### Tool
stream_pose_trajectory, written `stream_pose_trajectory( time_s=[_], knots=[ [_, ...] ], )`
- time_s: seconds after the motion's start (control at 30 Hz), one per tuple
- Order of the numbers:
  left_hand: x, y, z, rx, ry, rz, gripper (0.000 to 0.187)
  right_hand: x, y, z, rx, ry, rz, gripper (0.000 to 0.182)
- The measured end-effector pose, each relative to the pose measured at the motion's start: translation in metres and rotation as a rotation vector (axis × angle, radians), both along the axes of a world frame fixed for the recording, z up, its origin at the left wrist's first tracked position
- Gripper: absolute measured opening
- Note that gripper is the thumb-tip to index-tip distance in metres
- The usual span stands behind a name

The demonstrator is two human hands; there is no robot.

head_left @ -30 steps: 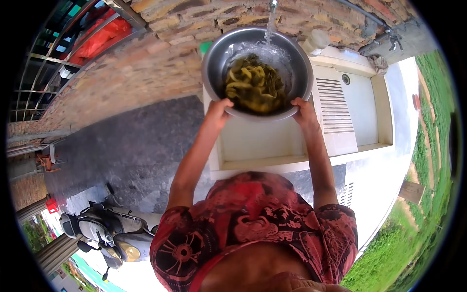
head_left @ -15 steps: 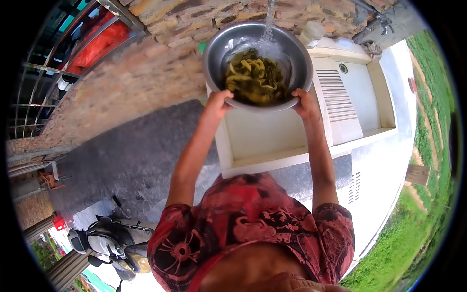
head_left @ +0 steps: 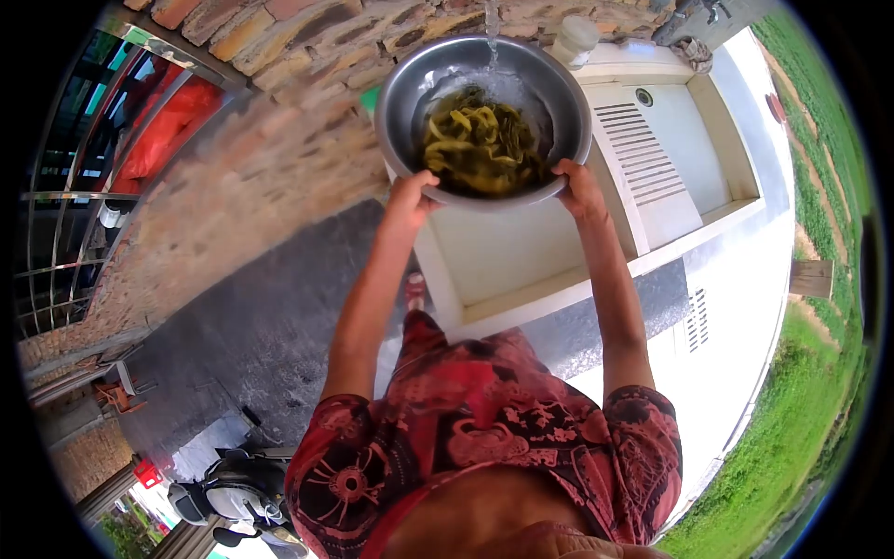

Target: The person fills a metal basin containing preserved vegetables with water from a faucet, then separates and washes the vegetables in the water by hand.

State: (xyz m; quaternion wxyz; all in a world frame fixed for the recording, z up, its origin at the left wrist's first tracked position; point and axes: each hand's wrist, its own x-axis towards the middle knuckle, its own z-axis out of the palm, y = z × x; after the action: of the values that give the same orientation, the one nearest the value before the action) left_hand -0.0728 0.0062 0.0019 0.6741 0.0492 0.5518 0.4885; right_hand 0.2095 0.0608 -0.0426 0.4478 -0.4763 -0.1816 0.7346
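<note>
Steel bowl [head_left: 400,102] of green vegetables [head_left: 480,144] hung above the white sink [head_left: 521,256], with a thin stream of water [head_left: 491,28] falling into it; a ribbed drainboard [head_left: 643,163] lay just beside the bowl, and a brick wall [head_left: 279,130] stood behind it. Grey paving [head_left: 261,317] spread beside the sink. Your left hand [head_left: 410,197] and right hand [head_left: 579,186] each clamped the bowl's near rim.

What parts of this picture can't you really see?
- Tap: cut off by the top edge in the head view; only the water stream shows.
- Sink bottom under the bowl: the bowl hides it.
- Fingers of left hand and right hand: tucked under the bowl.
- Greens: blurred, kind unclear.
- Scooter: cut by the lower edge.
</note>
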Motion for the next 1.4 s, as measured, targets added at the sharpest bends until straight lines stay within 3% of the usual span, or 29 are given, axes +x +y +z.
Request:
stream_pose_trajectory(
  time_s=[0.07,0.5,0.7,1.17,1.4],
  knots=[
    [-0.019,0.006,-0.028,0.027,-0.03,-0.107,0.018,-0.009,-0.009,0.008,-0.004,-0.043,-0.046,0.024],
    [-0.079,0.039,-0.025,0.05,-0.096,-0.401,0.029,-0.073,-0.067,0.011,-0.04,-0.042,-0.341,0.025],
    [-0.086,0.05,-0.039,-0.027,-0.06,-0.448,0.012,-0.086,-0.075,0.011,-0.059,-0.107,-0.423,0.021],
    [-0.093,0.074,-0.057,-0.05,-0.009,-0.478,0.012,-0.1,-0.077,-0.01,-0.043,-0.099,-0.483,0.026],
    [-0.107,0.095,-0.068,-0.048,-0.102,-0.586,0.027,-0.13,-0.074,0.032,-0.068,-0.052,-0.634,0.026]
  ],
)
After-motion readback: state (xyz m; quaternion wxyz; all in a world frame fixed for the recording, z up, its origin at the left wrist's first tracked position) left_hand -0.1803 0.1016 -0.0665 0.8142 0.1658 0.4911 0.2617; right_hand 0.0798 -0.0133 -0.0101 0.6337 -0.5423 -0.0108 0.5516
